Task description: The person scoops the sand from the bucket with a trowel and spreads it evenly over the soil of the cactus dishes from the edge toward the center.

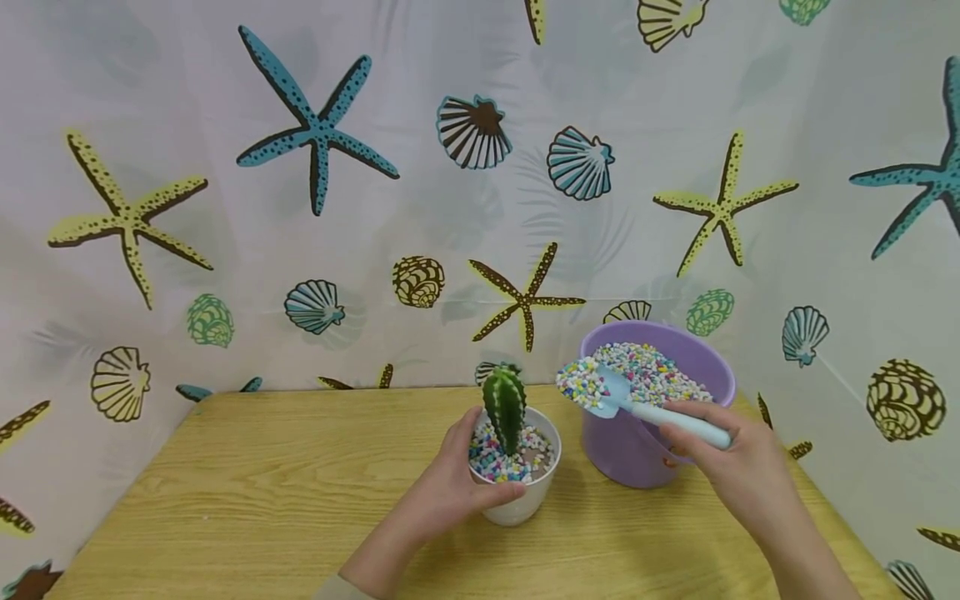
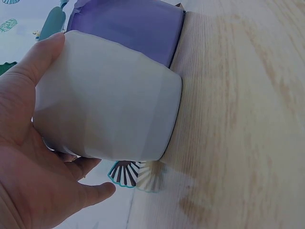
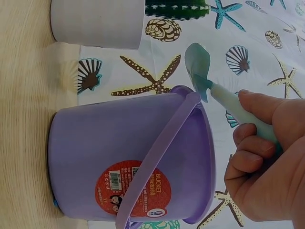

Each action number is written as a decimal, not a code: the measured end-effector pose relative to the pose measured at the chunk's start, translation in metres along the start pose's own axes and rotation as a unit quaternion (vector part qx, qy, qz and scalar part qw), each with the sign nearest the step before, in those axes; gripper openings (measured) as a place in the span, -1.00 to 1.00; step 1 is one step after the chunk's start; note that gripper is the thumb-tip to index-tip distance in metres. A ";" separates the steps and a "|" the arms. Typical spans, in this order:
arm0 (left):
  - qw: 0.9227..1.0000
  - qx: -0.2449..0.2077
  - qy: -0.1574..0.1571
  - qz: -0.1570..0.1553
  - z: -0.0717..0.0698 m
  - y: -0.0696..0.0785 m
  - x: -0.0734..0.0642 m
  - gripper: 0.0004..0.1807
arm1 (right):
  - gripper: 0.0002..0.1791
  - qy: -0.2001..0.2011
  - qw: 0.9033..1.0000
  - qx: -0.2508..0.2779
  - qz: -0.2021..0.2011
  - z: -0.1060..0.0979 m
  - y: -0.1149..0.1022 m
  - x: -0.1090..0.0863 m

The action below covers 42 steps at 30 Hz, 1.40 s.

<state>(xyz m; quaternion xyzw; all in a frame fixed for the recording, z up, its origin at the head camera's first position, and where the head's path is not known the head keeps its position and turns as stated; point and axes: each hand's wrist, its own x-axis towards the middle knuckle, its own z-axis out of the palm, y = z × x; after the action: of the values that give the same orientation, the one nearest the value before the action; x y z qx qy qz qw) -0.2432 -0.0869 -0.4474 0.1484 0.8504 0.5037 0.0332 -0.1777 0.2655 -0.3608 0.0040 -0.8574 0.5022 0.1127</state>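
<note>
In the head view, my left hand (image 1: 448, 492) holds a white flower pot (image 1: 516, 510) at its near left side, thumb across the front. A green cactus (image 1: 504, 412) stands upright in it, with coloured pebbles (image 1: 491, 462) round its base and a brownish patch showing at the right. My right hand (image 1: 742, 454) grips the pale blue handle of a small shovel (image 1: 678, 422). Its scoop carries a heap of coloured pebbles (image 1: 581, 382) above the left rim of a purple bucket (image 1: 626, 458). The left wrist view shows the thumb at the pot's rim (image 2: 109, 95).
More coloured pebbles (image 1: 652, 371) fill the bucket, which stands just right of the pot. In the right wrist view its handle (image 3: 159, 152) hangs down over a red label (image 3: 112, 191). A curtain (image 1: 420, 183) with starfish and shells hangs behind the wooden table (image 1: 262, 483).
</note>
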 end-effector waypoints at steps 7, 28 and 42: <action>1.000 0.005 0.001 -0.003 0.000 0.001 0.000 0.43 | -0.55 -0.006 1.000 -0.001 -0.019 0.003 0.003 -0.005; 1.000 0.005 -0.003 -0.018 -0.001 0.001 0.001 0.44 | -0.62 -0.017 0.997 -0.062 -0.045 0.010 0.003 -0.008; 1.000 0.009 -0.001 -0.013 0.000 0.000 0.001 0.43 | -0.59 -0.048 0.997 -0.055 -0.013 0.019 0.003 -0.009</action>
<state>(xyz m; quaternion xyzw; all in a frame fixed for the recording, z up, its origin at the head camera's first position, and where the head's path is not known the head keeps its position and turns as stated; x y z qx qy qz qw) -0.2438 -0.0865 -0.4469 0.1380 0.8566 0.4955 0.0395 -0.1730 0.2493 -0.3739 0.0333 -0.8879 0.4521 0.0780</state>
